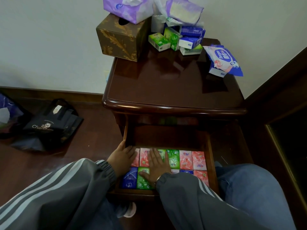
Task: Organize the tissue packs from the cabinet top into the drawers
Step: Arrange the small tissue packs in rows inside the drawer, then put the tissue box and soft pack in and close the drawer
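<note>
The dark wooden cabinet's drawer (213,156) is pulled out below the cabinet top (166,87). Pink, green and blue tissue packs (186,159) lie flat in two rows inside it. My left hand (123,156) rests at the drawer's left side, fingers on a pink pack. My right hand (158,165) lies flat, fingers spread, over a green pack in the middle; it grips nothing. At the back of the cabinet top sit several green and blue tissue packs (176,39) and a blue wet-wipes pack (223,59).
A brown leaf-patterned tissue box (121,40) with a purple tissue pack (126,9) on it stands at the back left of the top. A dark bag (49,125) lies on the floor to the left. Dark wooden furniture (282,113) rises on the right.
</note>
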